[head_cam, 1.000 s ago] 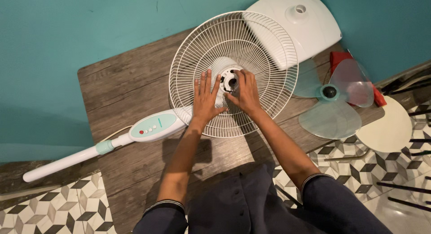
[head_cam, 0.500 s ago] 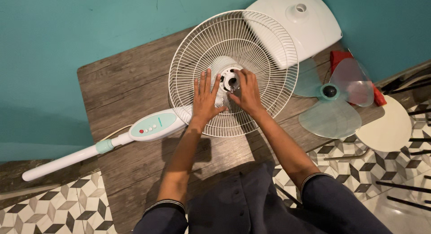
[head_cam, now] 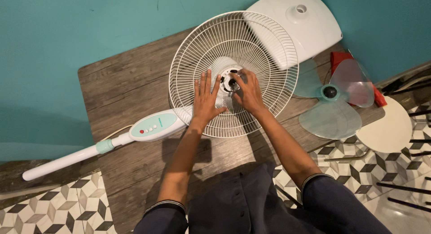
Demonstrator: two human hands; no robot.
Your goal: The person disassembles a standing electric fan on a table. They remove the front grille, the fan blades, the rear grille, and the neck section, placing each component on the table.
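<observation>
A white wire fan guard lies on a wooden table, fitted over the fan's motor hub. My left hand rests flat on the guard's wires just left of the hub, fingers spread. My right hand is at the hub's right side, its fingertips pinched on the dark central ring or shaft there. The fan's white neck with a pale green control panel runs to the left into a white pole.
A white fan base lies behind the guard at the table's far right. A translucent green three-blade fan propeller sits right of the guard, over something red. A round cream disc leans beyond the table's right end. Patterned tile floor below.
My right hand's fingers have shifted slightly around the hub's centre, turning a little. My left hand and the guard have stayed put.
</observation>
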